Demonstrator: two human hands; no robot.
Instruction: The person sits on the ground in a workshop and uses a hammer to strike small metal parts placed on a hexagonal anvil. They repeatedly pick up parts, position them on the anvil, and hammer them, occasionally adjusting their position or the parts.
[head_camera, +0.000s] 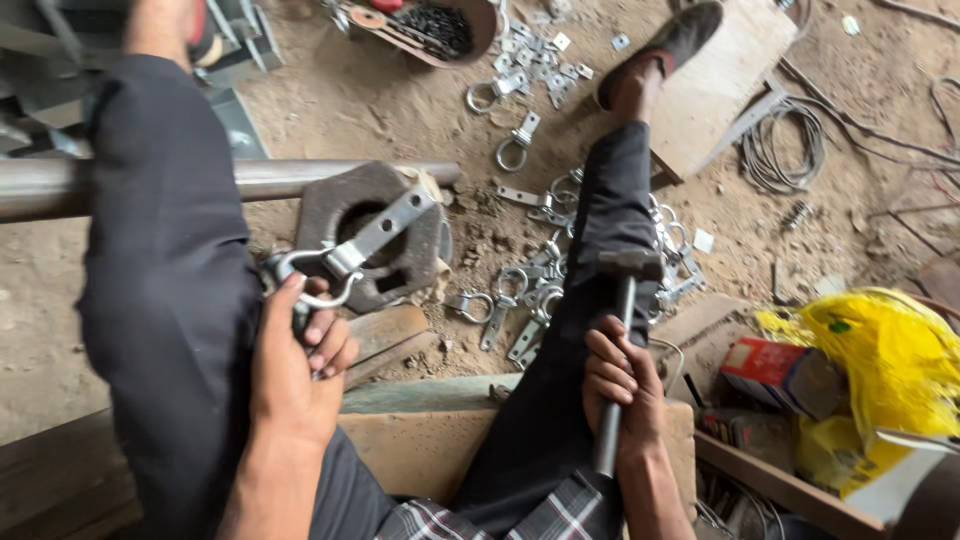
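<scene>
My left hand (295, 365) pinches the ring end of a metal hasp (345, 258), fingers (330, 345) clenched around it; its flat strap runs up and right across the rusty iron block (345, 215). My right hand (622, 385) grips the hammer (628, 268), handle upright, head resting well right of the hasp. The hasp is grey steel, ring looped through a slotted plate.
</scene>
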